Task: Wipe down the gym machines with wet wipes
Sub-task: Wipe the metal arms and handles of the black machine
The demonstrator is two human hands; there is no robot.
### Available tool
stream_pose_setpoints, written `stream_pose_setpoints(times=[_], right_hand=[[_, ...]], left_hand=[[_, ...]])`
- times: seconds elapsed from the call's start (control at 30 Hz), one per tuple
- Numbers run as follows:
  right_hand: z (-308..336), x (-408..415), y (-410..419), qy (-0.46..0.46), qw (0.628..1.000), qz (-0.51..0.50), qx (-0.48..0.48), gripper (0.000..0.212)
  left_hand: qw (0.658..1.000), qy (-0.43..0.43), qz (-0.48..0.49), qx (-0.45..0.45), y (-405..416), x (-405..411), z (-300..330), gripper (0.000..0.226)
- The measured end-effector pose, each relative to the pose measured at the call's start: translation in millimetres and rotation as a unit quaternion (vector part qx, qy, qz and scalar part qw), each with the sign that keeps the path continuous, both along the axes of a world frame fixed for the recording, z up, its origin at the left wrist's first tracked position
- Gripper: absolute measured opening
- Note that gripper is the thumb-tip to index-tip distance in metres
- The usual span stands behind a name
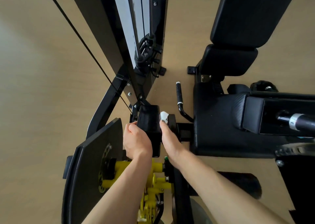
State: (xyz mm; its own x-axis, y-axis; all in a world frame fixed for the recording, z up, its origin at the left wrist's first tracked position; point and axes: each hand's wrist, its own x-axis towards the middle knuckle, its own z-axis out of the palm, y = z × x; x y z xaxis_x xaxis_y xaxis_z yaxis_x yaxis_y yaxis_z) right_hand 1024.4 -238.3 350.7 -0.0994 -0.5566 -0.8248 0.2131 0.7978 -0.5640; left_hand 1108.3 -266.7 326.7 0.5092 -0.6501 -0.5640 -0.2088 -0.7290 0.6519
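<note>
Above the wooden floor (42,70), my left hand (136,138) grips the black pad (149,121) of a gym machine while my right hand (168,137) fingers pinch a white wet wipe (164,116) against its right side.

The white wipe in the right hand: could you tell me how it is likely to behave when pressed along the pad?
The white wipe looks bunched in the right hand, so probably soft and floppy. It likely moulds to the black pad. It seems light and may slip free.
</note>
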Motion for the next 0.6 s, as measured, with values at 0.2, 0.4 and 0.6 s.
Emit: stream_pose_setpoints(times=[0.2, 0.4, 0.6], right_hand=[[0, 41, 44, 0.019, 0.999, -0.025, -0.042, 0.047], [-3, 21, 14, -0.04, 0.996, -0.079, 0.002, 0.069], [5, 22, 20, -0.111, 0.98, -0.155, 0.049, 0.076]], left_hand=[[0.999, 0.025, -0.019, -0.005, 1, 5, 3, 0.038], [0.991, 0.122, -0.054, 0.005, -4, 15, 4, 0.033], [0.966, 0.188, -0.162, 0.078, -5, 44, -3, 0.046]])
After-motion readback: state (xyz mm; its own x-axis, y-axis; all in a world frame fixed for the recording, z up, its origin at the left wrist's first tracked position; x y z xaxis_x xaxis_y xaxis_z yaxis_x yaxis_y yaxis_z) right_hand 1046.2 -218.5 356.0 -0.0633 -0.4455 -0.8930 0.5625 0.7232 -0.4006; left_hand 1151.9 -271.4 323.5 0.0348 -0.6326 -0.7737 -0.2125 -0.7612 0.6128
